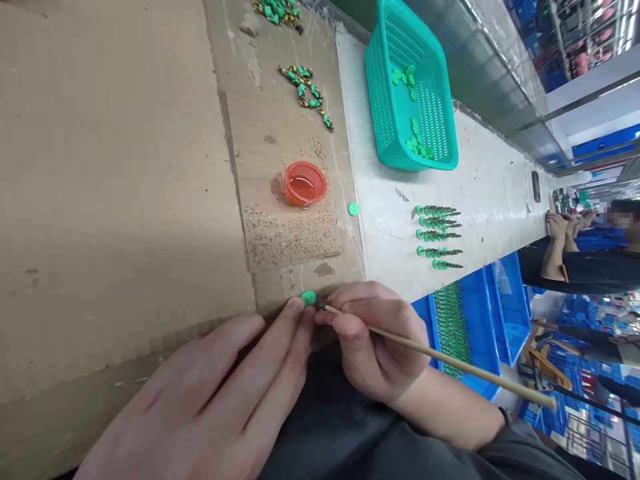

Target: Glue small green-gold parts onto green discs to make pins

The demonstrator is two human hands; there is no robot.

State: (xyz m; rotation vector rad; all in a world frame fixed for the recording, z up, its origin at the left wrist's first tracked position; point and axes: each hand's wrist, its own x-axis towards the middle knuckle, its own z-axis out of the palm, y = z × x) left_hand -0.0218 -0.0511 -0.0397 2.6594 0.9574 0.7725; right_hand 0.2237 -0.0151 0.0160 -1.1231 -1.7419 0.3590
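My left hand reaches in from the lower left, its fingertips pressed together at a small round green disc at the near edge of the board. Whatever lies under those fingertips is partly hidden. With thumb and fingers closed, my right hand grips a thin wooden stick. The stick's tip points at the disc, close to my left fingertips; whether it touches cannot be made out. Beyond the hands, a small red cup holds clear liquid on a spotted piece of cardboard.
Another green disc lies beside the cardboard. A teal basket holds several green discs. Rows of slim green-and-dark pieces lie on the white surface. Blue bins stand at the right. A co-worker sits farther along the bench.
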